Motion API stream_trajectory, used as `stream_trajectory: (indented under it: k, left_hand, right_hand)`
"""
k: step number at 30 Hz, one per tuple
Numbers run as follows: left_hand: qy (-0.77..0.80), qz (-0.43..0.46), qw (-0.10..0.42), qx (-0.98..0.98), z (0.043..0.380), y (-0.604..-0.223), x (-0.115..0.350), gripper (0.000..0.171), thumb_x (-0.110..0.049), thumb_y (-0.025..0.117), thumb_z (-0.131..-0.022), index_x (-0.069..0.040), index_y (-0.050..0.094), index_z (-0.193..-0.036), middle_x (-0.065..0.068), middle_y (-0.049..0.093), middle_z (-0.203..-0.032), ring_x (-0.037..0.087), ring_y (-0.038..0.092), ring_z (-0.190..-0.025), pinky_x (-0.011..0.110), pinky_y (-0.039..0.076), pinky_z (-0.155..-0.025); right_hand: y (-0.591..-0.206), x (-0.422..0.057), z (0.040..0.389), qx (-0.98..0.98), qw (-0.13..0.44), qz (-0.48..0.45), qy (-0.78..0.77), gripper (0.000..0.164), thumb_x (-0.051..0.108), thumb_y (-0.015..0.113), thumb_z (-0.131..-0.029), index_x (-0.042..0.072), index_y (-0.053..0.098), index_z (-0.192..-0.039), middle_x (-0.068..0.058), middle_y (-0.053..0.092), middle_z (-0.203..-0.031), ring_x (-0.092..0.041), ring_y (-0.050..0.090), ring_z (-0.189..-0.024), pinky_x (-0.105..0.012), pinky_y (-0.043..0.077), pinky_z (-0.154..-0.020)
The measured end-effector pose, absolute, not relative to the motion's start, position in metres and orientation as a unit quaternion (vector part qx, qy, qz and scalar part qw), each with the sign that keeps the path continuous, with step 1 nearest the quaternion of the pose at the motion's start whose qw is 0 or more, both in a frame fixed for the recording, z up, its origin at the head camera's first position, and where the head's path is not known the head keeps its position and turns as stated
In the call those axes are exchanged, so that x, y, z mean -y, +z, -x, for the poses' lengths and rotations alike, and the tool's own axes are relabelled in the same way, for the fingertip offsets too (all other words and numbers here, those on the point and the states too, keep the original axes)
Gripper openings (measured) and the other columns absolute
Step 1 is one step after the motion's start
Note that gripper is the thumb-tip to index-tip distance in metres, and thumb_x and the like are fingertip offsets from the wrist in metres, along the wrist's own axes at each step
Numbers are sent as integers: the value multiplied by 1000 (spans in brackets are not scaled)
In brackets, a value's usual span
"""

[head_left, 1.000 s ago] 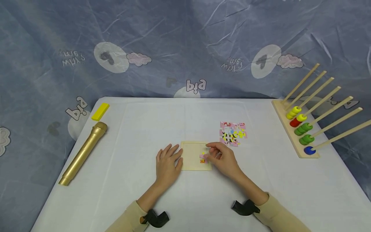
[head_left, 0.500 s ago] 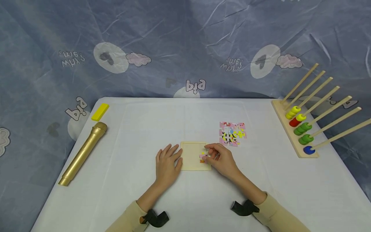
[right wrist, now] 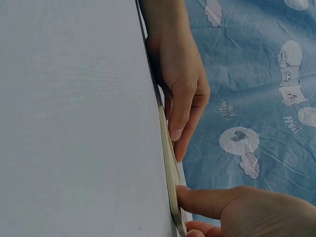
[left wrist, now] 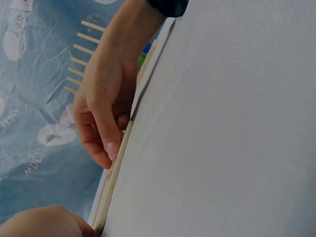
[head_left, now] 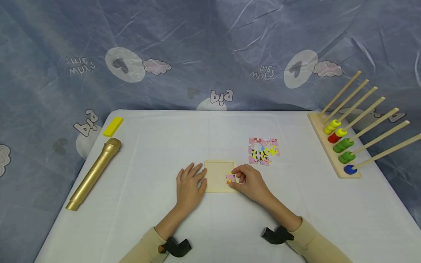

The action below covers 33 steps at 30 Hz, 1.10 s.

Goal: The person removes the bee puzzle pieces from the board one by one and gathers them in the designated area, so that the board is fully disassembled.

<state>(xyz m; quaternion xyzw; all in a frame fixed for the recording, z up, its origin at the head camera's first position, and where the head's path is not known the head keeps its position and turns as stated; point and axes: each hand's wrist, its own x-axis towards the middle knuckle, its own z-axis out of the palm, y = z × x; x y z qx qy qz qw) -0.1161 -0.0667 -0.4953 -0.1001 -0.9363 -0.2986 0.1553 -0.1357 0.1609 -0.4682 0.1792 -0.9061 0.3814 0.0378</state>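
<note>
A shallow wooden puzzle tray (head_left: 215, 179) lies flat in the middle of the white table. My left hand (head_left: 189, 187) rests at its left edge with fingers spread; the right wrist view shows that hand's (right wrist: 183, 81) thumb against the tray edge. One pink and yellow puzzle piece (head_left: 230, 178) is on the right part of the tray. Its right side is pinched between the thumb and forefinger of my right hand (head_left: 252, 183), which partly covers it. The left wrist view shows the right hand (left wrist: 106, 94) over the tray's rim, the piece itself hidden there.
Several joined puzzle pieces (head_left: 263, 150) with a bee picture lie beyond the right hand. A wooden bead-counting stand (head_left: 338, 157) with tall pegs stands at the right edge. On the left lie a gold microphone (head_left: 93, 175) and a yellow block (head_left: 113, 126).
My right forefinger has come down from the tray's top edge to the puzzle piece, and the thumb has slid to its lower right. The left hand stays put.
</note>
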Motion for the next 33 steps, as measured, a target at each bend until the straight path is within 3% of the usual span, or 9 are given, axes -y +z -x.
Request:
stream_trajectory:
  k: [20, 28, 33]
  left_hand:
    - [-301, 98, 149, 937, 117, -497, 67, 33, -17, 67, -88, -12, 70, -121, 4, 61, -137, 30, 45, -137, 59, 25, -112]
    - [-301, 97, 156, 936, 117, -496, 68, 33, -17, 68, -88, -13, 71, -120, 3, 61, -136, 30, 46, -136, 58, 25, -112]
    - [-302, 98, 153, 936, 117, -496, 67, 33, -17, 67, -88, -13, 71, -120, 3, 62, -136, 30, 46, -136, 58, 25, -111]
  right_hand:
    - [-468, -160, 135, 910, 24, -179, 372, 31, 10, 86, -72, 9, 63, -92, 1, 54, -80, -9, 46, -68, -20, 39, -59]
    - [-470, -159, 136, 887, 36, -207, 411, 21, 1, 77, -80, 11, 62, -91, 5, 58, -74, -6, 49, -67, -19, 43, -59]
    - [-468, -161, 136, 850, 10, -187, 492, 13, -2, 68, -87, 7, 63, -94, -3, 63, -76, -10, 58, -65, -21, 49, -59]
